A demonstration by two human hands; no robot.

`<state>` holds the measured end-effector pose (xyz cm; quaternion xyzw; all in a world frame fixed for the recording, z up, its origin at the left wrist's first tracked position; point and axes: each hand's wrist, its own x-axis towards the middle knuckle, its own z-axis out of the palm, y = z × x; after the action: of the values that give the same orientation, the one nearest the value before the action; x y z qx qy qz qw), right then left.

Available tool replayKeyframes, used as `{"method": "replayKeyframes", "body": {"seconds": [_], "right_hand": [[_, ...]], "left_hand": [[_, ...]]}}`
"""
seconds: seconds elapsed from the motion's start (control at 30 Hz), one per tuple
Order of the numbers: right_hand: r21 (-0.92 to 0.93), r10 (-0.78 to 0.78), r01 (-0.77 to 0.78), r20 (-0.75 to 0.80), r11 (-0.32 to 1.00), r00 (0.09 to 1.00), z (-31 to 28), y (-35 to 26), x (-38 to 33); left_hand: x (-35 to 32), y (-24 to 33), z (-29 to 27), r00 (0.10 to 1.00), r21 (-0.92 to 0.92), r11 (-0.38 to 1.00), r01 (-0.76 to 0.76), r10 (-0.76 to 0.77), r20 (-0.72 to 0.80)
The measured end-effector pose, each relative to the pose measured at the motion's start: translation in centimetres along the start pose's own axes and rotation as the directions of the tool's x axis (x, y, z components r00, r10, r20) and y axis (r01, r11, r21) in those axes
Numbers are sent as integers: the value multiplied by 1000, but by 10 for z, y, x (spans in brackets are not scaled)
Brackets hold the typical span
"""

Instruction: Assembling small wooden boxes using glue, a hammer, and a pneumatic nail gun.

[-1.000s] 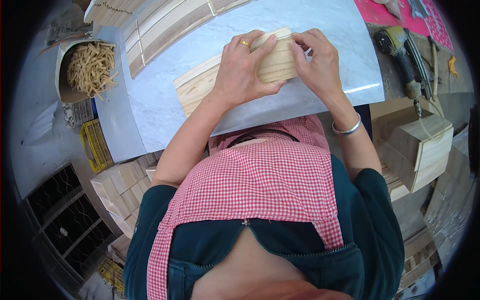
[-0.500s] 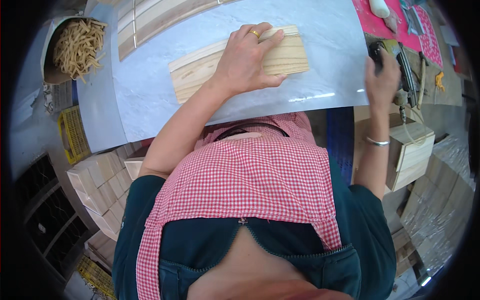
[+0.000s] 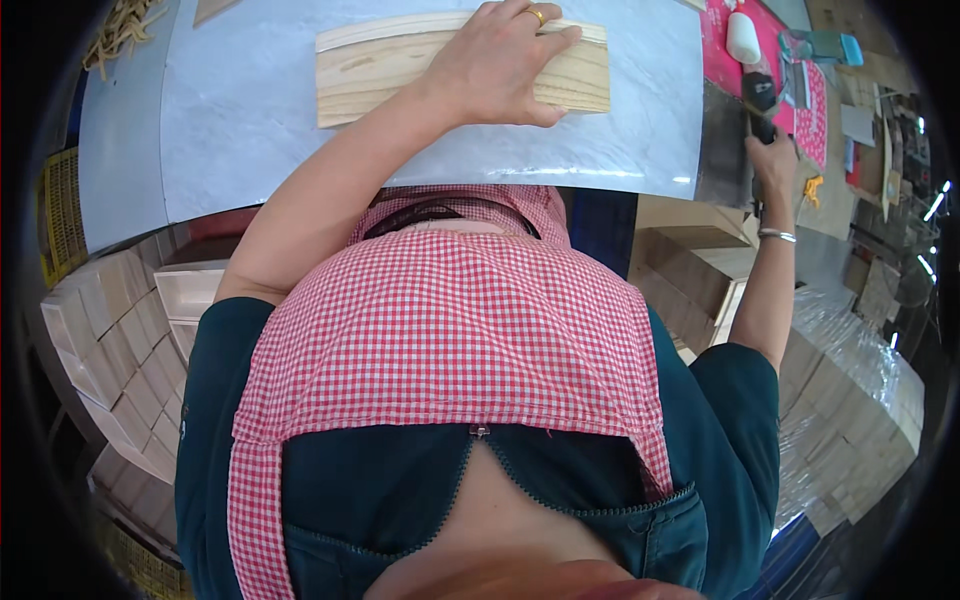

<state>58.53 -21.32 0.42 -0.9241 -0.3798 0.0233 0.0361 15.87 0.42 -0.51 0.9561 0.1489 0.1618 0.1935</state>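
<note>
A pale wooden board [image 3: 375,78] with a strip along its far edge lies on the marbled blue-white tabletop [image 3: 270,150]. My left hand [image 3: 500,65] spans it right of centre, thumb at the near edge and fingers over the far side, gripping it. Off to the right, my right hand [image 3: 772,165] is closed round the dark grip of a nail gun [image 3: 759,92], seen nearly end-on. Most of that tool's body is hidden or foreshortened.
Beyond the nail gun, a white bottle [image 3: 742,38] stands on a pink cloth [image 3: 718,50]. An orange clip-like item [image 3: 812,190] lies to its right. Wooden boxes [image 3: 120,320] are stacked at lower left, and wrapped stacks [image 3: 860,390] stand at right. Wood strips [image 3: 118,30] fill the far left corner.
My right hand has gone from reaching at the nail gun to gripping it, and the gun has turned. The view has shifted; my left hand still holds the board.
</note>
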Motion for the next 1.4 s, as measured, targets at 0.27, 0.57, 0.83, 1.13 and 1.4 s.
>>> {"method": "replayKeyframes", "body": {"seconds": [0.27, 0.57, 0.83, 1.13, 1.4], "right_hand": [[621, 179, -58, -133, 781, 975, -111, -175, -43], [748, 169, -162, 67, 644, 983, -96, -229, -200], [649, 42, -208, 262, 732, 964, -102, -214, -215], [634, -31, -151, 267, 759, 963, -99, -211, -207], [691, -8, -136, 201, 710, 980, -98, -221, -193]], "left_hand": [[-1, 3, 1, 991, -27, 996, -85, 82, -108], [2, 2, 11, 975, -53, 996, -67, 54, -214], [3, -4, 15, 993, -132, 991, 5, -20, -114], [5, 2, 5, 996, -208, 974, 84, -83, 16], [3, 7, -2, 996, -117, 993, 3, -14, -91]]}}
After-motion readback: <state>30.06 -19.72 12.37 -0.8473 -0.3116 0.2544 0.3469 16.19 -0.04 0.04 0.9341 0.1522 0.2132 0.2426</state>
